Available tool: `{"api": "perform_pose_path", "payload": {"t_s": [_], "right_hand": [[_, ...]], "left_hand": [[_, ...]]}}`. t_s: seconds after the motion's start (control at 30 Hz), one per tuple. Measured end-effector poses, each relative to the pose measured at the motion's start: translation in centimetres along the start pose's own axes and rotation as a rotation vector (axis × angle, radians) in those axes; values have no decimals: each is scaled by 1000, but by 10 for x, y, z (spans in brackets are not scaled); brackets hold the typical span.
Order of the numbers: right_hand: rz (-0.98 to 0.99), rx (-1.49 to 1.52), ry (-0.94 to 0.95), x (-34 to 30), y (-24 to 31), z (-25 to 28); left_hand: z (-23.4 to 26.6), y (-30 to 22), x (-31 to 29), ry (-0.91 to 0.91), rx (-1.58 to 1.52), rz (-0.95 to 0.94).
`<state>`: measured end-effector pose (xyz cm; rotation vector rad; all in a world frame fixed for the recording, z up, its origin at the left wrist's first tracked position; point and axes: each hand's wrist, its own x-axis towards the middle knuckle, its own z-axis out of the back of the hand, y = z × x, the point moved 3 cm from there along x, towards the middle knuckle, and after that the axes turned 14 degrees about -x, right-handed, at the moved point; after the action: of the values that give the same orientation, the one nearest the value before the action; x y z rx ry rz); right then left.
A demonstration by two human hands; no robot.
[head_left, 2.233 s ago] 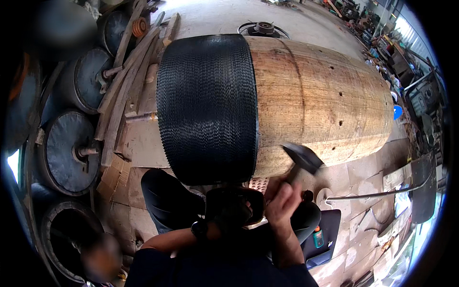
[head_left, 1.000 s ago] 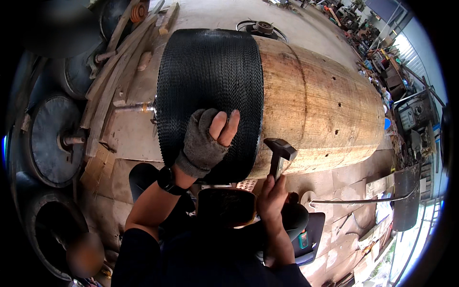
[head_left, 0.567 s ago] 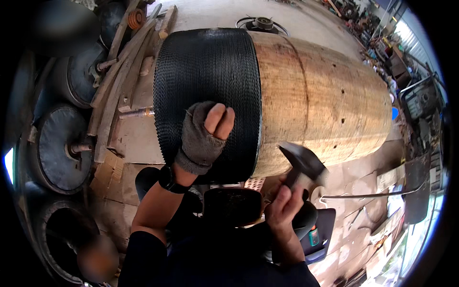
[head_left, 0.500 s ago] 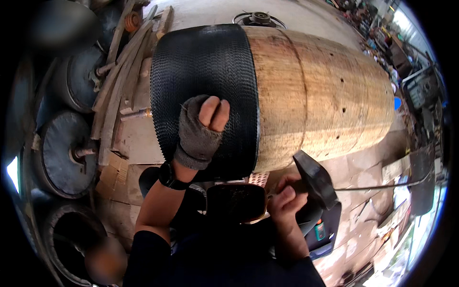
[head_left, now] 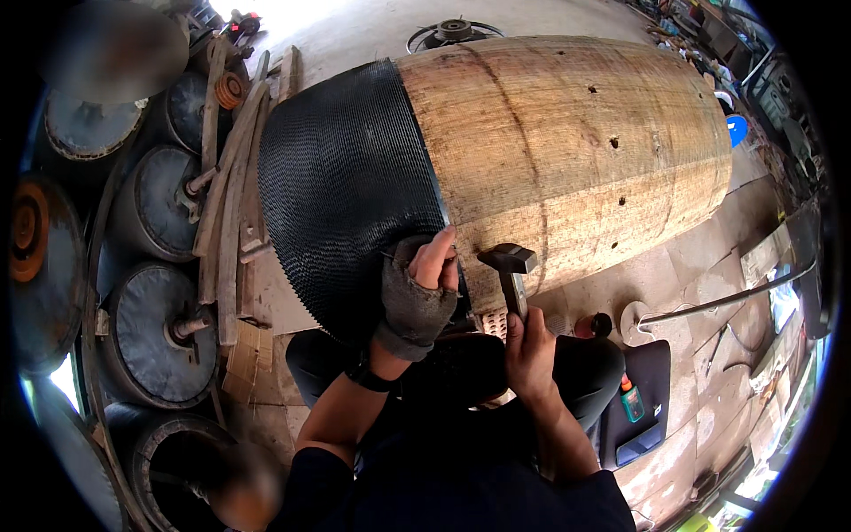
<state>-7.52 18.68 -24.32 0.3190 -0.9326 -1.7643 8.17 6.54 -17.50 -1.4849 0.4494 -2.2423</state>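
Note:
A big wooden drum (head_left: 567,160) lies on its side before me, its left end wrapped in a black ribbed sheet (head_left: 346,168). My left hand (head_left: 415,306), in a grey fingerless glove, rests on the sheet near its right edge. Its bare fingers are bent and drawn together at that edge; whatever they pinch is hidden or too small to make out. My right hand (head_left: 532,359) is closed around the handle of a hammer (head_left: 514,288). The hammer's head is by the lower wood, just right of the sheet's edge and my left fingers.
Several dark rollers (head_left: 164,332) with shafts stand at the left, beside long wooden planks (head_left: 238,213). A wheel-like metal part (head_left: 454,31) lies beyond the drum. On the tiled floor at right are a dark mat (head_left: 651,381), a small green bottle (head_left: 631,403) and a long rod (head_left: 727,297).
My left hand has moved from the middle of the black sheet to its right edge. The hammer has come left, its head now close to the drum. My view has also shifted.

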Motion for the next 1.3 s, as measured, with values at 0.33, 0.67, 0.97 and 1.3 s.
{"api": "perform_pose_path", "payload": {"t_s": [0.33, 0.67, 0.97, 1.3], "right_hand": [[91, 36, -45, -2, 7, 1], [139, -16, -112, -1, 22, 15], [63, 230, -176, -11, 9, 17], [158, 30, -264, 3, 31, 10]], "left_hand": [[-9, -8, 19, 39, 120, 104], [-20, 0, 14, 11, 261, 110], [-3, -47, -40, 123, 131, 143], [-60, -43, -176, 769, 144, 274]]}}
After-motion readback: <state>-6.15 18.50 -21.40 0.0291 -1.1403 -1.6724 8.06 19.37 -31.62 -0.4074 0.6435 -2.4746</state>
